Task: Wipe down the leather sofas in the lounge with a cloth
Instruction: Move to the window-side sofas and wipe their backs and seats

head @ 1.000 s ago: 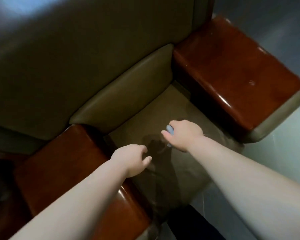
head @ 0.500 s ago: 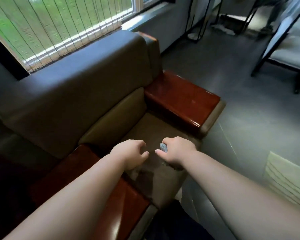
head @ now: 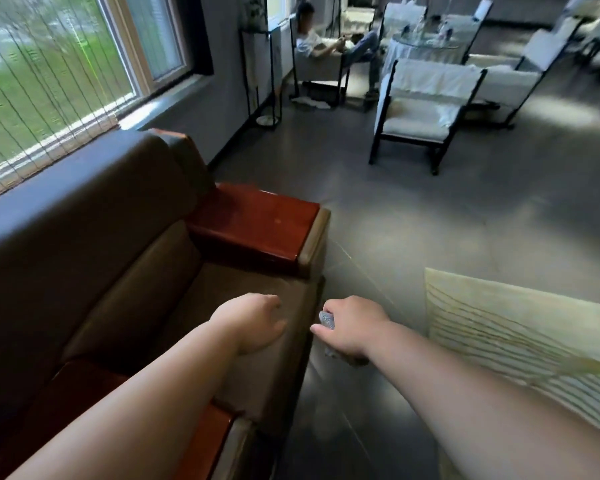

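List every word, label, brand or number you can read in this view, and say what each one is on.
None can be read. The sofa, its wooden armrest, the cloth in the right hand, the striped rug and the white chairs show no print. Items on the far glass table are too small and blurred to tell.

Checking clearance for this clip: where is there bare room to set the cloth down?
Bare: the wooden armrest right of the seat, and the seat cushion between backrest and left hand. Crowded: the seat's front edge, where both hands sit, right hand gripping the cloth.
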Action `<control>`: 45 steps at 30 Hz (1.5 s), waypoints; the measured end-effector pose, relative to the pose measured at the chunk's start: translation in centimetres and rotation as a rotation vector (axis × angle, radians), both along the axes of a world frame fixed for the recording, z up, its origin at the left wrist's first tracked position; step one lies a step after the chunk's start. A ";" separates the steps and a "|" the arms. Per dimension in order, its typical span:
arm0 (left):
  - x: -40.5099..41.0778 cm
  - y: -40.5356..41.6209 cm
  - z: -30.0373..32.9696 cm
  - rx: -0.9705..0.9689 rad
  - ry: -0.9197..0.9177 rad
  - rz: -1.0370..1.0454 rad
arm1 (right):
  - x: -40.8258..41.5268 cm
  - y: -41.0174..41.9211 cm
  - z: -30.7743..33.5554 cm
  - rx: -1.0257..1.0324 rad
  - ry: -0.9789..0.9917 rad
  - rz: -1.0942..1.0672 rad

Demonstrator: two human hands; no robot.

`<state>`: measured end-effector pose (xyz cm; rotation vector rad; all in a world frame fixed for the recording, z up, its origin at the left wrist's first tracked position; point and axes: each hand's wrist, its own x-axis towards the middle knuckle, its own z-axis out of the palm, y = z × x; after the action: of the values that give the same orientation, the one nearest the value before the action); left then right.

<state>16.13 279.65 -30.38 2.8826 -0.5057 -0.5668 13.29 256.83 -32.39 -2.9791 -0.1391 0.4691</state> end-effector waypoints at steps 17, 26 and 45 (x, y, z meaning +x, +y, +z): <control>-20.8 -42.1 -1.1 -0.008 0.136 -0.449 | -31.8 -38.3 0.3 -0.001 0.011 -0.566; -30.6 -61.6 -0.3 0.047 0.131 -0.810 | -48.2 -52.4 0.6 0.108 0.000 -0.921; -49.1 -102.4 -2.0 0.184 -0.092 -1.534 | -70.4 -76.9 0.3 0.144 0.028 -1.502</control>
<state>-32.95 177.21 -32.37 2.0604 -2.7243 -0.5802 -57.08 179.94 -32.07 -2.0600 1.7425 0.2241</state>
